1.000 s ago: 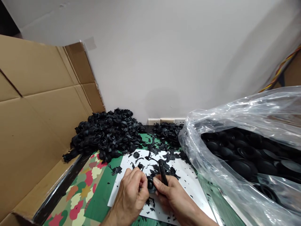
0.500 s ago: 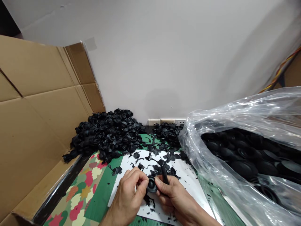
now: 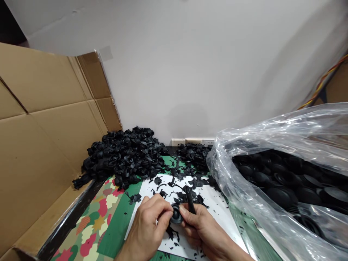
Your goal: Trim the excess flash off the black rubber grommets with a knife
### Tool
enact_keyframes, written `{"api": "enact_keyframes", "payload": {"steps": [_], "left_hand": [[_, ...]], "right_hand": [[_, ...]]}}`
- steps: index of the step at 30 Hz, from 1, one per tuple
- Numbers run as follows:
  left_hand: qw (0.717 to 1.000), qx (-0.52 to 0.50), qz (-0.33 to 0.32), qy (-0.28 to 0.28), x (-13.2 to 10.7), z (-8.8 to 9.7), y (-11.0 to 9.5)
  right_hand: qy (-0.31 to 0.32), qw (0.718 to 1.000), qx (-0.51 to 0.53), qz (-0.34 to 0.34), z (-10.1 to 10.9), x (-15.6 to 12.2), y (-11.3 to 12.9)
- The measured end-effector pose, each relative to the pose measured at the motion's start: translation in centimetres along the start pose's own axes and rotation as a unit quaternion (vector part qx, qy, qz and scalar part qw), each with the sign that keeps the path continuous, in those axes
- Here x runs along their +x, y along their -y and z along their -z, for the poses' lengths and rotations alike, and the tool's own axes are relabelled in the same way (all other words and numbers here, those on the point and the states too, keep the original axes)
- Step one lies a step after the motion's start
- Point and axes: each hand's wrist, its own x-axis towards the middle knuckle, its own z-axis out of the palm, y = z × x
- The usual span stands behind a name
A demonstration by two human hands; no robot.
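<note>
Between my two hands is a round black rubber part (image 3: pixel 176 214) with a domed centre and a rim. My left hand (image 3: pixel 150 223) pinches its left edge between thumb and forefinger. The thumb and fingers of my right hand (image 3: pixel 199 224) grip its right side. A dark, pen-like tool (image 3: pixel 190 199) also sticks up out of my right hand; its lower end is hidden by the fingers. Under the hands lies a white sheet (image 3: pixel 223 224) strewn with torn black rubber scraps (image 3: pixel 190 195).
A big heap of black ribbed rubber parts (image 3: pixel 125 154) lies at the back left beside a cardboard box wall (image 3: pixel 54 87). More black scraps (image 3: pixel 195 154) pile up near the wall sockets (image 3: pixel 193 142). On the right, a clear plastic bag (image 3: pixel 225 156) holds many round black parts (image 3: pixel 280 195).
The hands and the rubber part have hardly moved. The part appears turned slightly in the fingers, and the whole view has shifted a few pixels downward.
</note>
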Motion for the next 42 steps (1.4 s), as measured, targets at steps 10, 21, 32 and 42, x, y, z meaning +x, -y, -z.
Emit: {"api": "enact_keyframes", "payload": {"steps": [10, 21, 32, 42], "left_hand": [[0.970, 0.223, -0.088, 0.033, 0.2, -0.5, -0.3], [0.959, 0.230, -0.166, 0.022, 0.3, -1.2, 0.2], [0.995, -0.006, 0.034, -0.094, -0.5, -1.1, 1.1], [0.948, -0.191, 0.226, -0.112, -1.1, -0.9, 3.2]], "right_hand": [[-0.084, 0.983, -0.148, 0.064, 0.7, 1.3, -1.4], [-0.123, 0.955, -0.230, 0.138, -0.4, 0.1, -0.5], [-0.105, 0.971, -0.199, 0.079, 1.2, 1.5, -1.6], [-0.104, 0.984, -0.136, 0.053, 0.8, 1.1, -1.2]]}}
